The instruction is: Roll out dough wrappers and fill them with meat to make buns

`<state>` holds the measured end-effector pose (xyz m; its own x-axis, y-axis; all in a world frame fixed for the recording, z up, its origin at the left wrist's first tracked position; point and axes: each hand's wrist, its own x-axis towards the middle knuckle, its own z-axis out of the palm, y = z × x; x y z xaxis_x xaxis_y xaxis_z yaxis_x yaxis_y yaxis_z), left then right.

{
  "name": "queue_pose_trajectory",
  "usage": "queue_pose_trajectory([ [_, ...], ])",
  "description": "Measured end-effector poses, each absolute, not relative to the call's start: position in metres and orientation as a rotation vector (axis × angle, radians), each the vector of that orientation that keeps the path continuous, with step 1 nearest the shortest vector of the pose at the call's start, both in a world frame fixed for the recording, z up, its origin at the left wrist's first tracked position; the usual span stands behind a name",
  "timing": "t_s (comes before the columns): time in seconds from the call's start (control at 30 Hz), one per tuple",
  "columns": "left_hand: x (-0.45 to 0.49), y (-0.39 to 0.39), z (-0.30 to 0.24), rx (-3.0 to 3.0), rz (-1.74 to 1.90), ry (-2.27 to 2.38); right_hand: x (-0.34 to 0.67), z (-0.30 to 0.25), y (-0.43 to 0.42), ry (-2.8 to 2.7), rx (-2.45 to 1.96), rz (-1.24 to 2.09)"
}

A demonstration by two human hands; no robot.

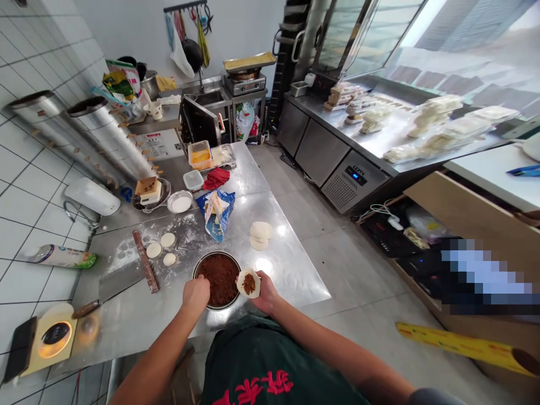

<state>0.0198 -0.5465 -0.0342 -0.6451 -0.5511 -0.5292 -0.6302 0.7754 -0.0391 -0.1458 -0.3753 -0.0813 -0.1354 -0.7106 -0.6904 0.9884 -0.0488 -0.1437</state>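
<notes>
A round metal bowl (239, 265) of dark reddish-brown crumbly filling (219, 275) stands at the counter's near edge. My left hand (196, 292) is closed at the bowl's left rim, fingertips over the filling; what it grips, if anything, is hidden. To the right of the bowl, my right hand (265, 293) holds a pale dough wrapper (243, 277), cupped, with a small heap of filling in its middle. More flat dough rounds (260, 232) lie overlapping beyond my right hand. Several single rounds (154, 250) rest on the floured steel at the left.
Left of the bowl lie a brown rolling pin (145, 261) and a broad knife (120, 281). A blue bag (216, 214), a bowl of flour (180, 201) and a red cloth (216, 178) sit farther back. The steel counter (291, 264) ends at the right above the floor.
</notes>
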Motion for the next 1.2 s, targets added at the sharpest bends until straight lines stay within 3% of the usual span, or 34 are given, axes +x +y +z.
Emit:
queue_pose_trajectory([
  [0.73,0.022,-0.559,-0.064,-0.651,0.980,2.316,-0.149,-0.092,-0.372,0.751,0.505,-1.601],
  [1.03,0.026,-0.587,-0.020,-0.895,1.095,2.371,-0.160,-0.085,-0.403,0.797,0.599,-1.683],
  [1.2,0.014,-0.580,0.010,-1.038,1.050,2.672,-0.145,-0.068,-0.445,0.669,0.546,-1.670],
])
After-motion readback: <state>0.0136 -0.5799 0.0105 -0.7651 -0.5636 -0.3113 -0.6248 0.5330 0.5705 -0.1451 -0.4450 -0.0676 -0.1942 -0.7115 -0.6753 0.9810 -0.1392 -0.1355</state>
